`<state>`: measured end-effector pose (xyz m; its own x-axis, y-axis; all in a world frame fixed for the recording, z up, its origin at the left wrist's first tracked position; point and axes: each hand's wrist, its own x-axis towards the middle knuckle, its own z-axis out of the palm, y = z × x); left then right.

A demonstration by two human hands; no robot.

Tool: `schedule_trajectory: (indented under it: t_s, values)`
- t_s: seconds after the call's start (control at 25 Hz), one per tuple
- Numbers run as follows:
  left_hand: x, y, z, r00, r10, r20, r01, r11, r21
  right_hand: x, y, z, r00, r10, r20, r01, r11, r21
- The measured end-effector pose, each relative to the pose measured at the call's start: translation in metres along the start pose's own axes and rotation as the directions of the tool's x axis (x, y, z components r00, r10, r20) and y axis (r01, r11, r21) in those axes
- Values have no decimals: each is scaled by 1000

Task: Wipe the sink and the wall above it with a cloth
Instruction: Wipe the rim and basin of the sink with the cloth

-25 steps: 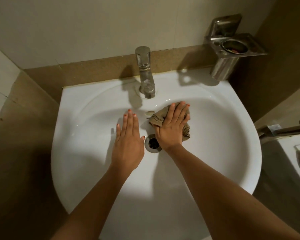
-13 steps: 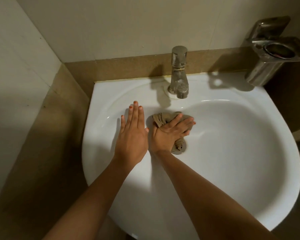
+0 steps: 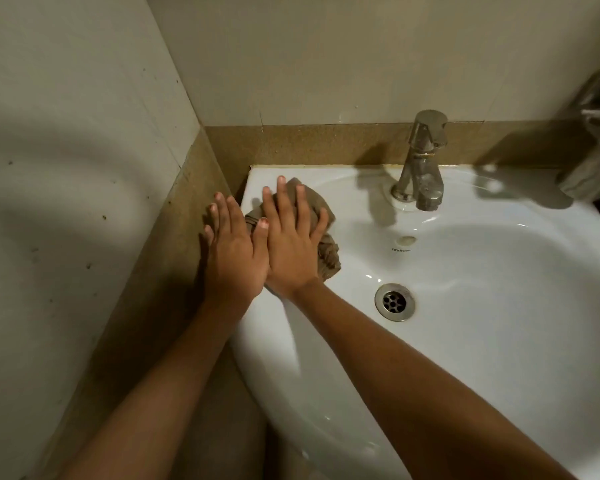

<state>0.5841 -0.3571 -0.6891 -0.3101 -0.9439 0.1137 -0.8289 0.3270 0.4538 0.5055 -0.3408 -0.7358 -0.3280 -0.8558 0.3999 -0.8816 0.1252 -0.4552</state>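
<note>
The white ceramic sink (image 3: 499,341) is smooth and glossy, while the crumpled brown cloth (image 3: 323,216) is soft, matt fabric (full of folds). The tall metal tap (image 3: 421,161) and the round metal drain (image 3: 394,302) are shiny; the speckled brown band (image 3: 309,143) behind looks grainy like stone, the pale wall tiles (image 3: 326,57) matt.

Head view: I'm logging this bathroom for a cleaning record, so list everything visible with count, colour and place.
Sink: one, white, centre and right.
Cloth: one, brown, sink's back-left rim.
Tap: one, chrome, sink's back rim.
Drain: one, metal, basin bottom.
Holder: one, steel, far right edge, cut off.
Wall: pale tiles, brown band along the sink.
Left hand: one, flat, at the sink's left edge.
Right hand: one, flat, pressing the cloth.
</note>
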Motion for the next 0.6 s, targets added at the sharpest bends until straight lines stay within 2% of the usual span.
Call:
schedule_trajectory:
  t_s: [0.12, 0.2, 0.32, 0.44, 0.52, 0.6]
  values:
    - [5, -8, -1, 991, -123, -52, 114, 982, -153, 25, -6, -10, 963, -217, 157, 243, 955, -170]
    - [12, -12, -1, 983, -182, -38, 170, 963, -211, 40, -4, -13, 924, -322, 208, 355, 923, -146]
    - [16, -11, 3, 987, -161, 5, 159, 970, -185, 55, 8, -13, 882, -400, 247, 434, 895, -102]
    - [22, -5, 4, 996, -85, 15, 86, 995, -53, 64, 17, -22, 899, -339, 278, 383, 916, -119]
    - [26, 2, 1, 999, 2, 53, -6, 997, 81, 67, 25, -32, 920, -275, 280, 324, 934, -147]
    - [28, 14, 0, 987, 102, 121, -119, 982, 145, 65, 40, -48, 941, -198, 275, 249, 954, -168]
